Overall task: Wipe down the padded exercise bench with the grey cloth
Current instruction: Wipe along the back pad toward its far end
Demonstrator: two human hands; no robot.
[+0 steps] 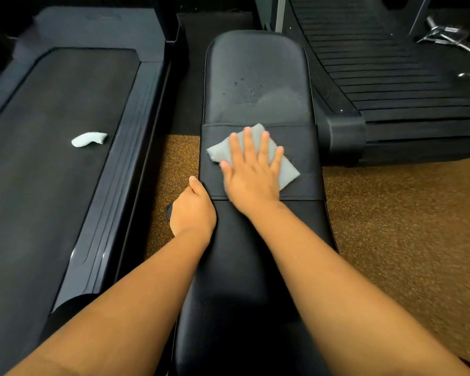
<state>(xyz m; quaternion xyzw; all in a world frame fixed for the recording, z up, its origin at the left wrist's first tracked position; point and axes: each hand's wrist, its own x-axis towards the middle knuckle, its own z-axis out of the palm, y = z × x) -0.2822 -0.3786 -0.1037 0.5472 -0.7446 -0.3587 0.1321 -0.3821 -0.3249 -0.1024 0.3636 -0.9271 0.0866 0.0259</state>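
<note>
A long black padded exercise bench runs away from me down the middle of the view. Droplets and a damp patch show on its far pad. The grey cloth lies flat on the bench's middle band. My right hand presses down on the cloth with fingers spread, covering most of it. My left hand wraps the bench's left edge just behind the band, thumb on top, fingers hidden underneath.
A treadmill stands close on the left with a pale crumpled cloth on its belt. A curved slatted treadmill stands on the right. Brown speckled floor shows on both sides. Metal bars lie at the far right.
</note>
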